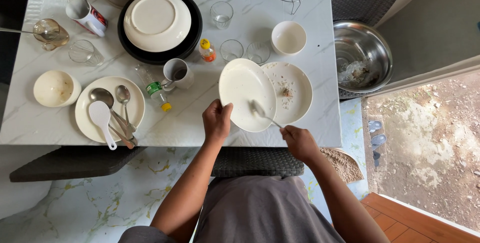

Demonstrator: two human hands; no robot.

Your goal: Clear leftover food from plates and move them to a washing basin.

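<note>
My left hand grips the near edge of a white plate and holds it tilted over a second white plate that lies flat on the marble table. My right hand holds a metal spoon whose bowl rests on the tilted plate's face. The flat plate carries scattered rice grains and a small brown scrap.
A steel bowl with food scraps sits to the right, off the table. A white bowl, several glasses, a small orange-capped bottle, a grey mug, stacked plates and a plate of spoons crowd the table.
</note>
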